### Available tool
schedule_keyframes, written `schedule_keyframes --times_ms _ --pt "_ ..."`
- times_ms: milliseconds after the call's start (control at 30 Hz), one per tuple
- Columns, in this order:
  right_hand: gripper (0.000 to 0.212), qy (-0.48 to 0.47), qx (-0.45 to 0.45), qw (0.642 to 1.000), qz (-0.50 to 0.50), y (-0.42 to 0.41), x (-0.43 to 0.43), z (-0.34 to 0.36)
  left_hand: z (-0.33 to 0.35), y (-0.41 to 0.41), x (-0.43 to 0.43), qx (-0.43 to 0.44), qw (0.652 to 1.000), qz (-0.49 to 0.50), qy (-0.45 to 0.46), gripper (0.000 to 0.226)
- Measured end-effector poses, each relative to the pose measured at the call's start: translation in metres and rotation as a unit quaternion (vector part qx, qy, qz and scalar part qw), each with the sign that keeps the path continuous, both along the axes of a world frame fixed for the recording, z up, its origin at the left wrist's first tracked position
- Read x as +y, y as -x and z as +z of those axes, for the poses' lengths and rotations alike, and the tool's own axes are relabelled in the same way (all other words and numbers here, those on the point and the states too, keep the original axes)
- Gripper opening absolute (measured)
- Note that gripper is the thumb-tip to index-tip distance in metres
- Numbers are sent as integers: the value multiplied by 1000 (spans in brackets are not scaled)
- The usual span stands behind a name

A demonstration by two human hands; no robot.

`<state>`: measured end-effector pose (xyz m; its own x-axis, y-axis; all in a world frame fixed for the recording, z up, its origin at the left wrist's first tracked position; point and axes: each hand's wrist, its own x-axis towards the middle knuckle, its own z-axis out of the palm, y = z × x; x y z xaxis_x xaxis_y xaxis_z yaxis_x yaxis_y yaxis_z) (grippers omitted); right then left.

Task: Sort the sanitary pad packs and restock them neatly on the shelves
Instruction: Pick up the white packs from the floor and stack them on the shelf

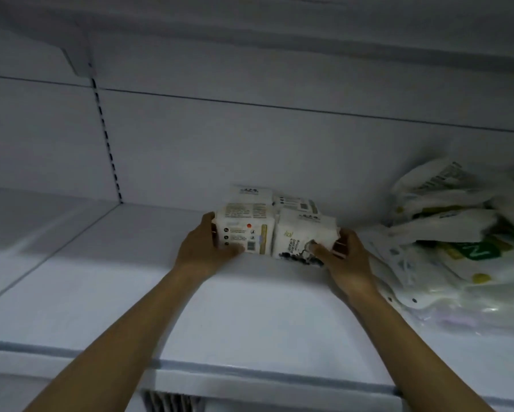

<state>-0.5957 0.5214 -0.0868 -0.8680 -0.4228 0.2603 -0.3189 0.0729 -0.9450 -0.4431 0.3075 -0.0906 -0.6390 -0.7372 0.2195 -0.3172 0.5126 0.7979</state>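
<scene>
Two hands squeeze a block of packs mid-frame, deep on the shelf.
My left hand clasps the left pack and my right hand the right one, thumbs in front. Uneven pressure could, I judge, buckle the soft row, or my right wrist could nudge the loose heap at right.

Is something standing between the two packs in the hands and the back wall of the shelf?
Yes. Two rear packs stand behind them, against the back wall. The left hand holds the left front pack, the right hand the right front pack.
</scene>
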Motion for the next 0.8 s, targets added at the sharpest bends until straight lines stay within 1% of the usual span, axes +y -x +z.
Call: schedule_keyframes --times_ms 100,233,300,367,467,533,567,600,633,700,733,800 --pt "48 -7 4 1000 28 3 -2 -3 1 -1 3 3 1000 -5 -4 59" --pt "46 -2 19 999 31 2 -5 -5 1 -1 5 7 1000 -15 -17 59" --pt "45 -9 18 999 38 1 -5 -6 2 -2 6 11 999 -21 -36 62" --pt "49 -15 28 998 58 -2 -4 -4 6 -5 7 17 996 -40 -72 75" --pt "59 -16 49 996 78 -11 -1 3 14 -10 4 32 990 -67 -120 107" --pt "73 -16 79 996 34 -21 4 11 19 -17 6 52 990 -46 -120 116" --pt "82 -31 113 993 0 -27 6 16 21 -23 6 60 993 -32 -99 117" --pt "86 -48 160 986 -22 -33 6 21 21 -31 6 54 996 -21 -61 116" --pt "85 -62 213 975 -30 -40 5 24 23 -41 5 29 999 -14 -7 115" --pt "78 -80 313 946 0 -57 -5 32 27 -64 0 -17 994 -5 104 111" --pt "76 -90 356 930 19 -69 -14 38 31 -78 -3 -20 989 2 144 108" --pt "77 -112 407 905 51 -97 -38 47 39 -109 -9 -18 979 20 204 105"
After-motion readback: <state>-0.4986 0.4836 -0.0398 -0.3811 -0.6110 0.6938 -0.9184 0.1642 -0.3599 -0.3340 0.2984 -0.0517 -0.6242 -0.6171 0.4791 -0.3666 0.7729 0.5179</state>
